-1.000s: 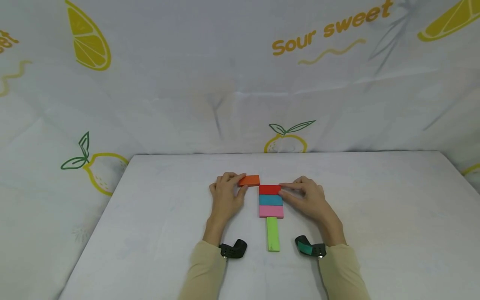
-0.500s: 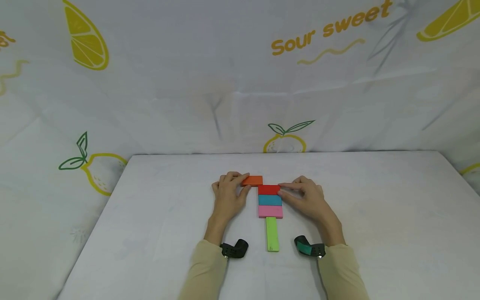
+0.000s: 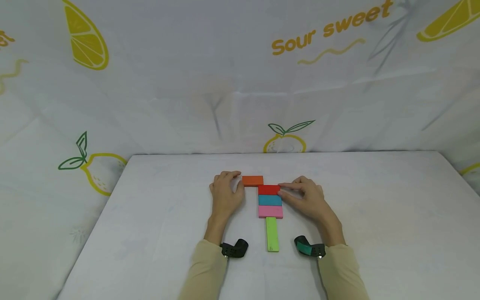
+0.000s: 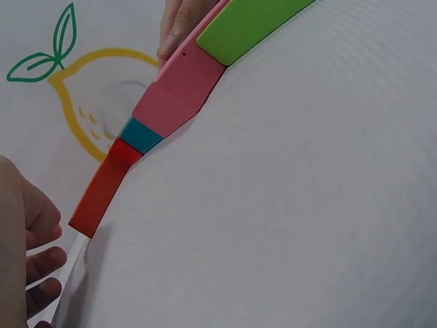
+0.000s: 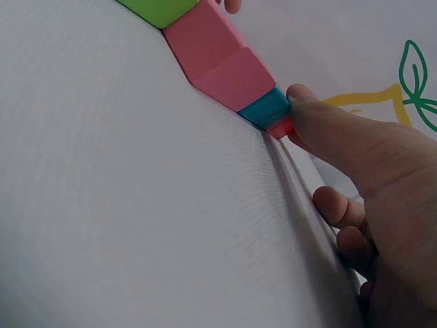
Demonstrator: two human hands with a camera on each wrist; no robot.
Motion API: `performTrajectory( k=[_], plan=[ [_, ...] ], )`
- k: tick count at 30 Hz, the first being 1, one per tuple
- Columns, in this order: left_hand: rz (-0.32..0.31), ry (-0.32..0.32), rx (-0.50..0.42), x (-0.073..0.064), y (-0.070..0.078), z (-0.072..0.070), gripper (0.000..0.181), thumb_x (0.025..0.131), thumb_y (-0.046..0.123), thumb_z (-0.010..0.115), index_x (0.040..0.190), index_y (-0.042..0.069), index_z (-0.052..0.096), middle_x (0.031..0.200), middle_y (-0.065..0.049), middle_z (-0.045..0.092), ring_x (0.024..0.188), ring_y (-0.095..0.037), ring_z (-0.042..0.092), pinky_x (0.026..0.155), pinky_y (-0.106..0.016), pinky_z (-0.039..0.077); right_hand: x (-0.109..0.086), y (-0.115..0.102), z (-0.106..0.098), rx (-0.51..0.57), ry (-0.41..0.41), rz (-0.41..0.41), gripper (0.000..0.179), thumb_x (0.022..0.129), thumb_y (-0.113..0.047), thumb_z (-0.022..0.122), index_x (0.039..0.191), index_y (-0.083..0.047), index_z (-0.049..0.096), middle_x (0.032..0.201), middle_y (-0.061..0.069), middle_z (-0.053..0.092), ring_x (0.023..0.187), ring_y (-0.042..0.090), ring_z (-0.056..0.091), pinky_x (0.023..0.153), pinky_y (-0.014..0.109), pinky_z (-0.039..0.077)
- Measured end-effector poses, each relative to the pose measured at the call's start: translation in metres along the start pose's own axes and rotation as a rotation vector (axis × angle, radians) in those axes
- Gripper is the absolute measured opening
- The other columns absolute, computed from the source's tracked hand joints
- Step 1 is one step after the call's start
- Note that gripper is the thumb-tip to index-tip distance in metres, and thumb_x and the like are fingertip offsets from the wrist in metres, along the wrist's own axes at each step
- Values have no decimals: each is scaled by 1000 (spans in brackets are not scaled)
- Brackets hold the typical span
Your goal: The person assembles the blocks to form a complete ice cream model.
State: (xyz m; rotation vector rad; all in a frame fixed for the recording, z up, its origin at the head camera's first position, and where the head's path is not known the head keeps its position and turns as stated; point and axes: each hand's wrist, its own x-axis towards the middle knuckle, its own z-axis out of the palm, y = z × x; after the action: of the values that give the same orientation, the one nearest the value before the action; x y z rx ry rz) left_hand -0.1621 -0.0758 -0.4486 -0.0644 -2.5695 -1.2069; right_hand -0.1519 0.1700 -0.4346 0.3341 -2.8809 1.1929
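Observation:
An orange block lies flat at the far left end of the arrangement, its right end meeting the far left corner of a red block. My left hand is just left of the orange block, fingers apart from it and holding nothing. At the red block's right end, my right hand pinches it between thumb and index finger. Nearer than the red one, a blue block and a pink block lie side by side against each other. A green block points lengthwise toward me from the pink one.
A white-covered table carries the blocks. Behind it hangs a white cloth printed with lemons and lettering. Black straps with cameras sit on both wrists.
The orange block has slid a little to the right, over the red block's far left corner. My left hand has let go of it and drawn slightly left. My right hand stays put.

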Motion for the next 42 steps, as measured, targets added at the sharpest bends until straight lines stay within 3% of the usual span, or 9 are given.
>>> performTrajectory(
  k=[3, 19, 32, 42],
  plan=[
    [-11, 12, -4, 1, 0, -1, 27, 91, 13, 63, 115, 8, 75, 115, -11, 71, 113, -31, 58, 103, -53, 34, 0, -1, 1, -1, -6, 8, 36, 90, -28, 76, 123, -14, 75, 99, 8, 61, 97, 22, 56, 82, 38, 30],
    [28, -47, 59, 1, 4, 0, 26, 95, 17, 62, 116, 15, 77, 116, -7, 72, 113, -29, 58, 103, -53, 34, -1, 0, 1, -4, -7, 20, 37, 89, -28, 77, 124, -14, 75, 101, 8, 62, 98, 23, 56, 81, 38, 29],
    [119, -82, 64, 2, 4, 4, 27, 96, 19, 65, 119, 14, 77, 114, -7, 73, 111, -28, 59, 95, -48, 36, 1, 1, 2, -11, -14, 30, 38, 90, -29, 76, 125, -13, 75, 100, 8, 62, 97, 22, 55, 80, 39, 27],
    [138, -103, 69, 1, 9, 8, 28, 97, 20, 63, 121, 15, 76, 114, -6, 73, 111, -27, 60, 93, -45, 36, -1, -2, -1, -4, 5, 21, 37, 90, -28, 77, 124, -13, 75, 99, 8, 62, 97, 23, 56, 80, 40, 29]
  ],
)
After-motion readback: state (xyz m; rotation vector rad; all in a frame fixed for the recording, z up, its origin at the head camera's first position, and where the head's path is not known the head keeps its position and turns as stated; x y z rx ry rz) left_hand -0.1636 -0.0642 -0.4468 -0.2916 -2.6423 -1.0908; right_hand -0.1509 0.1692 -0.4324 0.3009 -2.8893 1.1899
